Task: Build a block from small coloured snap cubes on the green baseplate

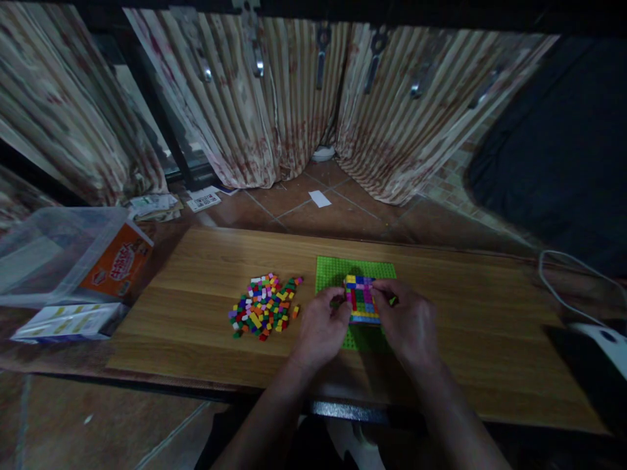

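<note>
A multicoloured toy brick structure point(363, 299) stands on a bright green studded baseplate point(328, 269). Its upper rows show yellow, blue, purple, red and green bricks. My left hand point(323, 325) is closed against the structure's left side, thumb and fingers bent around its edge. On the opposite side, my right hand point(409, 321) has its fingers bent together at the right edge; whether a small loose brick is between them is hidden. A heap of loose toy bricks point(262, 303) in many colours lies left of the baseplate, with a few strays toward my left hand.
Everything rests on a low wooden table point(470, 326). To its left are a clear plastic bin point(59, 248) with an orange label and a white box point(68, 323). A white cable point(553, 294) and a white device point(602, 343) are at the right. Striped curtains point(235, 104) hang behind.
</note>
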`<state>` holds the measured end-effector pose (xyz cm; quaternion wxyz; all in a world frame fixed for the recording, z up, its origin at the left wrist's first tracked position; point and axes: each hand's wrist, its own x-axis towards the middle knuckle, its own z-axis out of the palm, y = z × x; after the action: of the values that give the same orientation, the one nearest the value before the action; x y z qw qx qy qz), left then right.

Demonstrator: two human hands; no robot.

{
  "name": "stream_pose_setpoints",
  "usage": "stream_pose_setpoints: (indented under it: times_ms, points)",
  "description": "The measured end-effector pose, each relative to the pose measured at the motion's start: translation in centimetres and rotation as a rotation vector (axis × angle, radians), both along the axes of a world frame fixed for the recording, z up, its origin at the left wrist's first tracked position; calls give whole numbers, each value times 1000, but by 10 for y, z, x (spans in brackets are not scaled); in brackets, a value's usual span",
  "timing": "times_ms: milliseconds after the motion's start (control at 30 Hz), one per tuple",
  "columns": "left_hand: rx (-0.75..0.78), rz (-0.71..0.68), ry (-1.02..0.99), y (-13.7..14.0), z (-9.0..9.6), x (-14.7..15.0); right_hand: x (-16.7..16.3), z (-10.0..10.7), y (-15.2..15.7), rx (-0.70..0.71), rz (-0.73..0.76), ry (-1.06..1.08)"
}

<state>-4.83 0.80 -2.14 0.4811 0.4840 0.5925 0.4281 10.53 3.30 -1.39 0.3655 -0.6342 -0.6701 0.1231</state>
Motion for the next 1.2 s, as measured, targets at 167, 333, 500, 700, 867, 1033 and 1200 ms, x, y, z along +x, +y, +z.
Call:
stream_pose_setpoints:
  times_ms: [167,333,500,700,867,1033,1200]
  points:
    - [-30,-43,65,0,3,0,-1,2,-1,-39,-35,4]
    - [-36,-52,73,0,1,0,2,2,-1,-75,-90,44]
    - [-29,-56,54,1,-1,1,1,-1,1,-110,-128,149]
    - [-16,-45,54,0,0,2,1,-5,4,-106,-120,264]
    - [-9,-34,110,0,-1,3,1,-9,6,-126,-138,343]
    - [-21,-45,155,-1,2,4,-3,-8,5,-116,-164,374]
    - [-3,-46,165,-3,4,4,-6,-7,6,-102,-180,418]
